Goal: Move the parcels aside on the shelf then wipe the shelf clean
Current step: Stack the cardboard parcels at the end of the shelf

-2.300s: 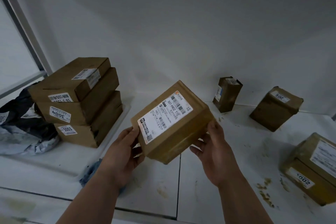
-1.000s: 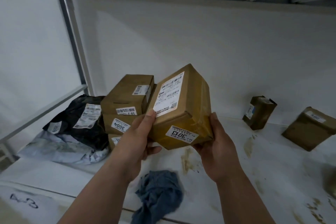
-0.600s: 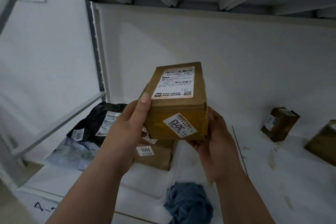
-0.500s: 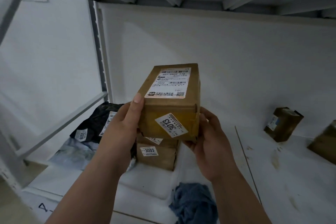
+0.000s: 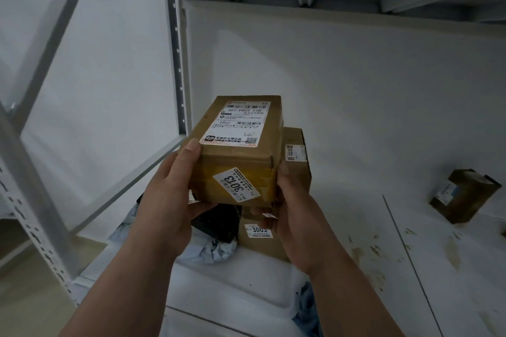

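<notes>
Head view: a person's left hand (image 5: 169, 200) and right hand (image 5: 295, 210) hold a brown cardboard parcel (image 5: 238, 150) in the air at the left end of a white shelf (image 5: 356, 241), just in front of the stack of parcels (image 5: 290, 172) it appears bound for. Both hands are closed on the box, the left with its thumb laid along the near left edge and its fingers under the base, the right cupping the lower right corner. The box is taped at the near end, where a slanted sticker reads 3013; a white shipping label with barcodes covers most of the top.

To land it well, the box would best go down level and square on the top carton, long side matched to the one below, with the fingers slid out from beneath only once the weight has settled, since a stack this tall could tip if it is loaded off centre.

The lowest visible carton in the stack carries a sticker that seems to read 3003. Dark and pale grey mail bags (image 5: 216, 230) lie beside the stack. To the right, well apart, a small box (image 5: 462, 194) stands on the stained part of the shelf, which is not yet wiped. A blue cloth (image 5: 308, 309) lies at the front edge, near the right forearm.
</notes>
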### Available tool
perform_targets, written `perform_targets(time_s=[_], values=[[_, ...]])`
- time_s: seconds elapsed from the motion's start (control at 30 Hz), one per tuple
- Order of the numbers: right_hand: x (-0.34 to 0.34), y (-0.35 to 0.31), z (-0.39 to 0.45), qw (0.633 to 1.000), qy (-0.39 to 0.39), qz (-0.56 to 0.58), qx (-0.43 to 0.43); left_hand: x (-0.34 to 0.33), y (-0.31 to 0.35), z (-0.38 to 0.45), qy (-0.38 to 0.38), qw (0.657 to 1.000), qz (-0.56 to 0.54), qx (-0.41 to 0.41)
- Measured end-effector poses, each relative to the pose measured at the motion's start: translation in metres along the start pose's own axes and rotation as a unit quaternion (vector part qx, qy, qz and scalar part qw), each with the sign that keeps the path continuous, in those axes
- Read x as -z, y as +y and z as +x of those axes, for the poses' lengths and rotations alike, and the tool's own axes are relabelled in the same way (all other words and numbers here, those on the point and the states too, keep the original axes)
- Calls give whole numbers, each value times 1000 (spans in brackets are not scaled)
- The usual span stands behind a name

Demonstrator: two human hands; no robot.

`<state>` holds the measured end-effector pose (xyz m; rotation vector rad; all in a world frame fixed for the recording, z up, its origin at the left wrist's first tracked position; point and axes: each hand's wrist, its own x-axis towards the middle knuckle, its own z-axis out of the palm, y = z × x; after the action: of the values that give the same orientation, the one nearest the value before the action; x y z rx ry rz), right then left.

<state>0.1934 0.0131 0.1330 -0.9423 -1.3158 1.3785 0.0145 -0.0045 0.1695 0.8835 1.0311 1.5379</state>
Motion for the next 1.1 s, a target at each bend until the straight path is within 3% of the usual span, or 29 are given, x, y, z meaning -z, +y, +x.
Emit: perform_targets(time_s=[0.3, 0.63, 0.87, 1.1], values=[[-33, 14, 18, 998, -33, -53, 21, 38, -2, 24, 134, 988, -77, -8], [-75, 58, 44, 996, -15, -54, -72, 81, -29, 52, 213, 974, -51, -54], [-94, 88, 58, 995, 38, 4, -91, 82, -59, 88, 199, 980, 1, -19], [-106, 87, 64, 990, 97, -58, -84, 79, -83, 115, 119, 991, 60, 22]])
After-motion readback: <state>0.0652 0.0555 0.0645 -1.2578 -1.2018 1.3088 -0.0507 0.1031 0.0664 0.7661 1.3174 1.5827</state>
